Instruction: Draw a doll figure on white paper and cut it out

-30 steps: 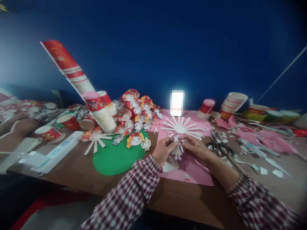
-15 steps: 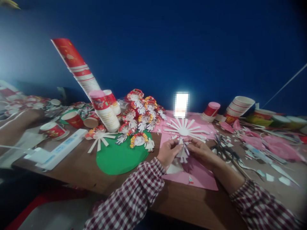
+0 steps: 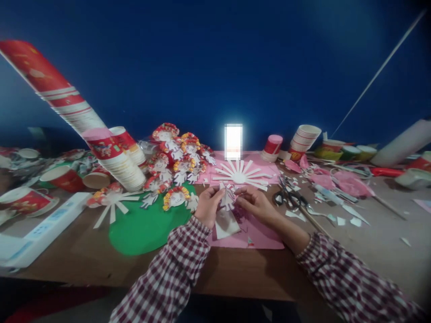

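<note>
Between my hands is a small white paper doll cutout [image 3: 228, 200] with dark outlines. My left hand [image 3: 207, 206] pinches its upper left part between thumb and fingers. At the doll's right edge, the bent fingertips of my right hand [image 3: 258, 205] close in on it; the exact contact is blurred. Beneath lies pink paper [image 3: 266, 237] with a white piece of paper [image 3: 227, 226] on it. Just beyond my hands, a white paper sunburst of strips [image 3: 239, 177] rests on more pink paper.
To the left are a green paper sheet [image 3: 141, 231], a heap of decorated paper dolls [image 3: 182, 152], a leaning stack of paper cups [image 3: 63, 96] and a white power strip [image 3: 50, 229]. On the right lie scissors [image 3: 289, 195], paper scraps and pink pieces [image 3: 353, 183]. A blurred bright rectangle [image 3: 233, 142] stands behind.
The view has swung to the right, so things sit further left. Both hands stay around the paper doll; more of the white piece of paper beneath shows.
</note>
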`<state>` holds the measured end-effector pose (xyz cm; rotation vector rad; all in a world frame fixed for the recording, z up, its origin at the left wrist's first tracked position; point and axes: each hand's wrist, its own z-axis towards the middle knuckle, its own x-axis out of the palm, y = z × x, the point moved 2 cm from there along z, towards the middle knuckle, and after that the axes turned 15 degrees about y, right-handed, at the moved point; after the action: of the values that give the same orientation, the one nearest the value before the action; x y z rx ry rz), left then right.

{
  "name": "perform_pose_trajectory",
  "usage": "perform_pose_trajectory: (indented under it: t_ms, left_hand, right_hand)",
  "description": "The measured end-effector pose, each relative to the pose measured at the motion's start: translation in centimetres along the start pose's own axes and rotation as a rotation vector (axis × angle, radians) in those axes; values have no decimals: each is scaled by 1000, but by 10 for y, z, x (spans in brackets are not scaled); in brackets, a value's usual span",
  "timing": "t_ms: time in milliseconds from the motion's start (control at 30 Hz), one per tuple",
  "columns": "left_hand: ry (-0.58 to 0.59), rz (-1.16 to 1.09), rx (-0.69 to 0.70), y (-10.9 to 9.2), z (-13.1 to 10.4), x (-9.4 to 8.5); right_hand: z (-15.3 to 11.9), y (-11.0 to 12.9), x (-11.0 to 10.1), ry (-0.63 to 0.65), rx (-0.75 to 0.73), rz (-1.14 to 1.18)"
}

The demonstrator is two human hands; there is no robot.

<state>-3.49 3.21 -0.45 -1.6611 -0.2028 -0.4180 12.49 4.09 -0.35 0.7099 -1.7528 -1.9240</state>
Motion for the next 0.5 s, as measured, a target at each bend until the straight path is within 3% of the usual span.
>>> perform_pose_trajectory:
  t_ms: [233,500]
  left_hand:
    - [-16,54,28,1,3,-5]
    - [-20,151,50,2,5,-8]
  right_hand:
    - [-1,-1,4,-7,-43,-172]
    - [-2,3,8,37,-18,-211]
